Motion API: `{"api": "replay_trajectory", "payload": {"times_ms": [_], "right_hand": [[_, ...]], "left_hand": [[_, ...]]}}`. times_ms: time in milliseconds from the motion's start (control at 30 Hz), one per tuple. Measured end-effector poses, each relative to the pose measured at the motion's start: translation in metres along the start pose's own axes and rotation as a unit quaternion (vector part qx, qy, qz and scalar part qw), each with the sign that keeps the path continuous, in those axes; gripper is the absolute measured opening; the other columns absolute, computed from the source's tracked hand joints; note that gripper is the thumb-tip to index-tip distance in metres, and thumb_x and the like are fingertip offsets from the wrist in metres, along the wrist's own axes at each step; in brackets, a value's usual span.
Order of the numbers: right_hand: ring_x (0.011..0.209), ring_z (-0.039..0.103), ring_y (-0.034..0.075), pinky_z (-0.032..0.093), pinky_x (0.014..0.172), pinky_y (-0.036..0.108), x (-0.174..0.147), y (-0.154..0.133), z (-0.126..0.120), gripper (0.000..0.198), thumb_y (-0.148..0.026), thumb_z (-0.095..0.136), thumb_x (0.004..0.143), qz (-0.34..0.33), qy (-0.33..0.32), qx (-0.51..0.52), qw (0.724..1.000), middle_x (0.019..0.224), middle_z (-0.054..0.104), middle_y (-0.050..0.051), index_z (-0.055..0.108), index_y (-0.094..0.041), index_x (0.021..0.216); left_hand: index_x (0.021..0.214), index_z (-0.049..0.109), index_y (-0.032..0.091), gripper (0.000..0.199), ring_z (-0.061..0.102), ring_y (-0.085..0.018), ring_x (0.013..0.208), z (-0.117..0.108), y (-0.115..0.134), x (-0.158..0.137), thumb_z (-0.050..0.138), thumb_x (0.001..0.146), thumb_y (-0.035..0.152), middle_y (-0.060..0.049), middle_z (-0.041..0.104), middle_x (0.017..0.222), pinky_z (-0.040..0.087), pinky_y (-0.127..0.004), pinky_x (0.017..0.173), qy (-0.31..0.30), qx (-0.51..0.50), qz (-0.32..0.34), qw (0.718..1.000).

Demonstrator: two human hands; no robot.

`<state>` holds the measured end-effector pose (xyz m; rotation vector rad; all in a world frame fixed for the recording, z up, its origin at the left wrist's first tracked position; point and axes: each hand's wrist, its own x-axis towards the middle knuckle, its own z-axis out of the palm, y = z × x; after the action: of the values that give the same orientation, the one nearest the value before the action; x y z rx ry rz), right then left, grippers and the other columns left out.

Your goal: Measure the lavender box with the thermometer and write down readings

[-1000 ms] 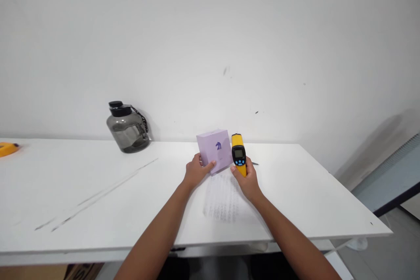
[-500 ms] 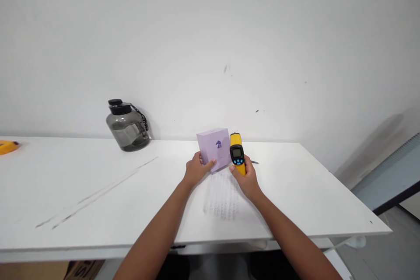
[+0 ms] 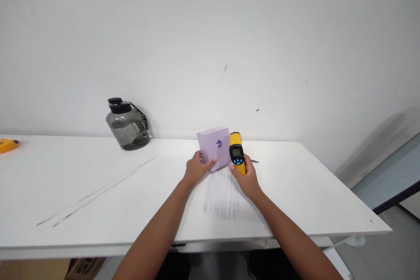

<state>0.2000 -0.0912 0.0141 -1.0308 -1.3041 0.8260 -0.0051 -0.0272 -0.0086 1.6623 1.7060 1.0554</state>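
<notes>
My left hand (image 3: 197, 167) grips a lilac box (image 3: 213, 146) by its lower left side, thumb across the front face. The box is tilted and bears a dark blue horse-head logo. In my right hand (image 3: 247, 178) is a yellow and black infrared thermometer (image 3: 236, 153), held by its handle. Its small grey screen and blue buttons face me, and its front end points away toward the wall. The thermometer is close beside the box's right edge. Below both hands a sheet of paper with handwriting (image 3: 221, 201) lies on the white table (image 3: 131, 210).
A grey see-through water jug (image 3: 127, 129) with a black lid and strap stands at the back left. A yellow object (image 3: 8, 145) lies at the far left edge. A pen (image 3: 255, 161) shows partly behind my right hand. A cardboard box (image 3: 84, 268) is under the table.
Almost nothing differs. The whole view has shifted very slightly, and both hands keep the box and the thermometer in the same pose.
</notes>
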Motion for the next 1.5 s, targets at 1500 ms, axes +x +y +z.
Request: {"api": "replay_trajectory", "payload": {"times_ms": [1500], "right_hand": [[0.087,0.062,0.022,0.054,0.077,0.037,-0.0010,0.0034,0.0004,0.052,-0.044,0.071,0.076,-0.031,-0.007,-0.040,0.999,0.104,0.068,0.007,0.056,-0.020,0.119]], "left_hand": [[0.128,0.053,0.019,0.074,0.067,-0.028,0.109,0.0002,0.0015,-0.0010,0.070,0.074,0.067,-0.012,0.070,0.123,0.052,-0.041,0.096,-0.006,0.009,-0.008,1.000]]}}
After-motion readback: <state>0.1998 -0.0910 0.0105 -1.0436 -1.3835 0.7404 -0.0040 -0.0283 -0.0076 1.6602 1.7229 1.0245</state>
